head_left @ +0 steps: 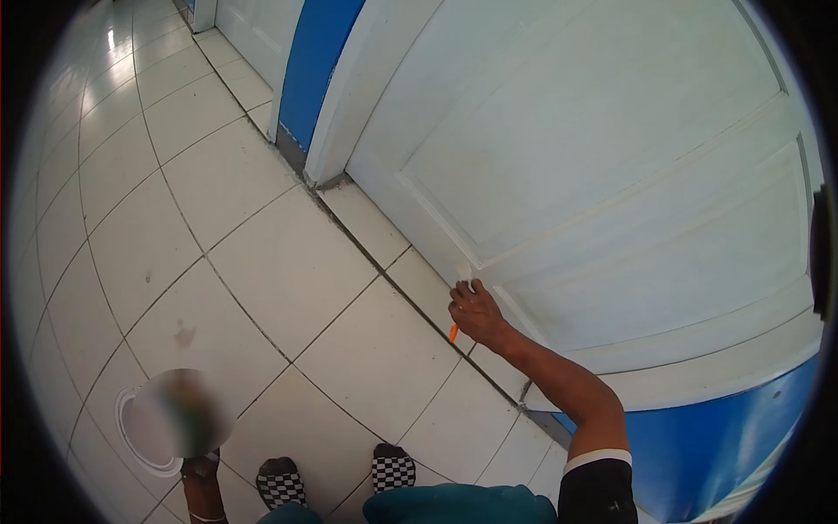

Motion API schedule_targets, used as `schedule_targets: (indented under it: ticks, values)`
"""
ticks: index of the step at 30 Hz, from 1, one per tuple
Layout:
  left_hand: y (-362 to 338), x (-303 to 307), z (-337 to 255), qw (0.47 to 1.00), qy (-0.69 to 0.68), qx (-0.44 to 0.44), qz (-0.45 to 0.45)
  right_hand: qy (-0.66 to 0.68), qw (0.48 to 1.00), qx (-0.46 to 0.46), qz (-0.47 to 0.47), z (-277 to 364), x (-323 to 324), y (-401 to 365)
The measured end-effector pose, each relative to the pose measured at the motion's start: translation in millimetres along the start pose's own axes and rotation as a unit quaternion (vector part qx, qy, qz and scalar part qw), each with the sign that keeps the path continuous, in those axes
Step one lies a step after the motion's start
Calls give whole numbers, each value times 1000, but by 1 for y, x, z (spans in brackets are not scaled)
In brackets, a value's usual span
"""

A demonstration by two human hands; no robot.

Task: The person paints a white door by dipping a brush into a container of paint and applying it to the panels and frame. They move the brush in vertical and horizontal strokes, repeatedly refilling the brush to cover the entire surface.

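My right hand (476, 313) is closed around a small tool with an orange handle (453, 333), held against the lower part of a white panelled door (524, 192). A pale smear shows on the door just above the fingers. At the lower left, my left hand (201, 465) is at the edge of a round white container (150, 437). A blurred patch covers much of the container and hides its contents and most of the fingers.
Pale floor tiles (262, 262) with dark joints run along the door. Blue wall (327, 70) stands beside the white door frame (353, 96). Another white door (253, 35) is farther off. Two feet in checkered shoes (281, 483) are at the bottom.
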State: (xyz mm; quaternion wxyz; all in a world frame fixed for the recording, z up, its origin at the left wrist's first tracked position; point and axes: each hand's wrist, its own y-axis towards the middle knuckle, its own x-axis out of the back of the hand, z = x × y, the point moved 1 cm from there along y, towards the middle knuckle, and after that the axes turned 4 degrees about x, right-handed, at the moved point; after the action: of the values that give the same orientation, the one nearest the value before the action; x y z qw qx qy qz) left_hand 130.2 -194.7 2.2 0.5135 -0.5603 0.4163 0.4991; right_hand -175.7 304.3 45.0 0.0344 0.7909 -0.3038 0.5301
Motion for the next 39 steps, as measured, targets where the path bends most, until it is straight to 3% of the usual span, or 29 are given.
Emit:
schedule_targets:
  ticks: [4,7,11,17,18,23,26,29,32,39]
  values:
    - [-1,-2,0,1000,-2,-1,-1,58,982,-48,174,9,28,-19]
    - [-2,0,1,1000,-12,-1,1,70,992,-63,90,1,37,9]
    - [-1,-2,1,1000,-3,3,3,56,992,-99,47,-34,22,74]
    - [-3,1,-2,1000,2,8,4,8,977,18,-213,-31,20,103]
    - [-3,1,-1,1000,-3,10,5,16,990,5,-140,-28,18,98]
    - [-5,-3,1,1000,-24,-1,-8,-15,1000,24,-6,-4,-16,28]
    - [-8,-3,0,1000,-24,-9,-8,72,986,-5,154,18,-3,12]
    - [-7,-2,0,1000,-30,-5,-6,83,975,-54,201,18,4,36]
    - [-5,-3,1,1000,-27,-5,-7,75,993,-75,60,-6,-1,77]
    - [-6,2,-5,999,-23,-2,-28,54,991,-56,-105,-36,-4,189]
